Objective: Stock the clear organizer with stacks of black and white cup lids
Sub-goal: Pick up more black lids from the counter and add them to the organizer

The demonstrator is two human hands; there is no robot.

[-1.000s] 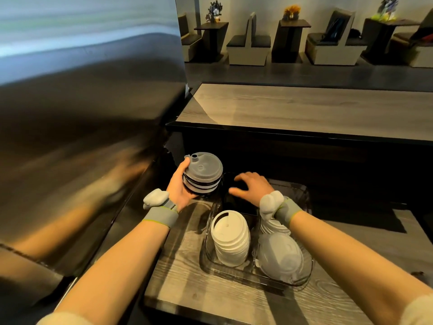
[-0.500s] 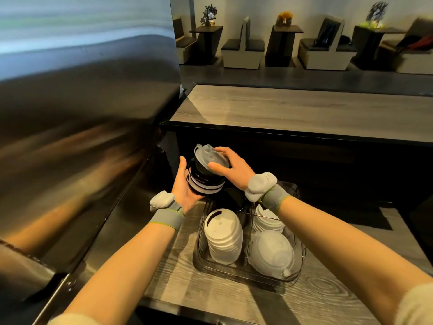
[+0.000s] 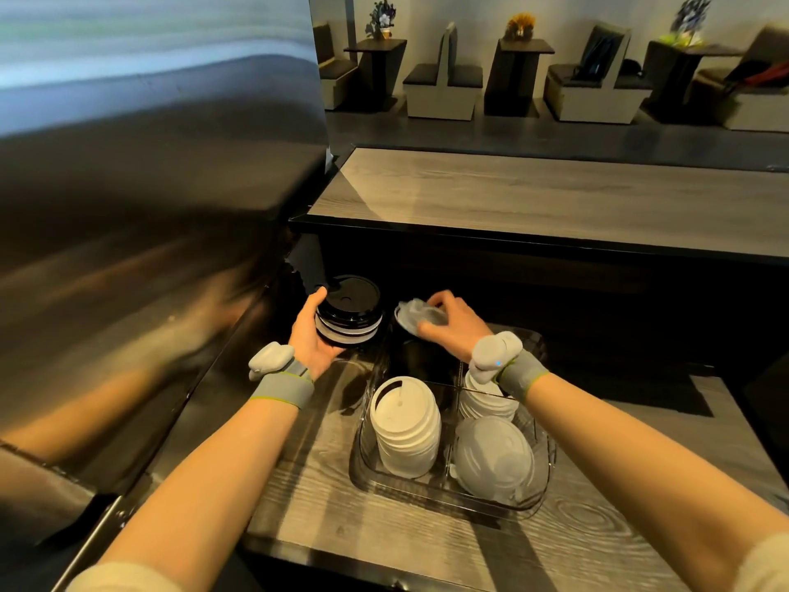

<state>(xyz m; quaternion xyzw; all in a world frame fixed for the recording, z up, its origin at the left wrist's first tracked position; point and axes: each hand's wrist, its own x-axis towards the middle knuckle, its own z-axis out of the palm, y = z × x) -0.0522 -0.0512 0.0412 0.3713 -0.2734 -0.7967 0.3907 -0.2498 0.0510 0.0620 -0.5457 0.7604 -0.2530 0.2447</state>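
Observation:
My left hand (image 3: 311,335) grips a short stack of black and white lids (image 3: 349,311) just left of the clear organizer (image 3: 444,495). My right hand (image 3: 450,324) pinches a single translucent lid (image 3: 412,314) above the organizer's far left compartment. A tall stack of white lids (image 3: 405,425) fills the near left compartment. A pile of translucent dome lids (image 3: 493,461) lies in the near right one. More white lids (image 3: 484,401) sit in the far right compartment, partly hidden by my right wrist.
The organizer stands on a grey wood counter (image 3: 341,519). A large steel appliance (image 3: 128,249) rises close on the left. A raised bar top (image 3: 555,198) runs behind, with a dark recess under it. Booths and small tables stand far back.
My right hand lifted the translucent lid off the top of the stack and carried it right, over the organizer. The black top lid of the stack in my left hand is now uncovered.

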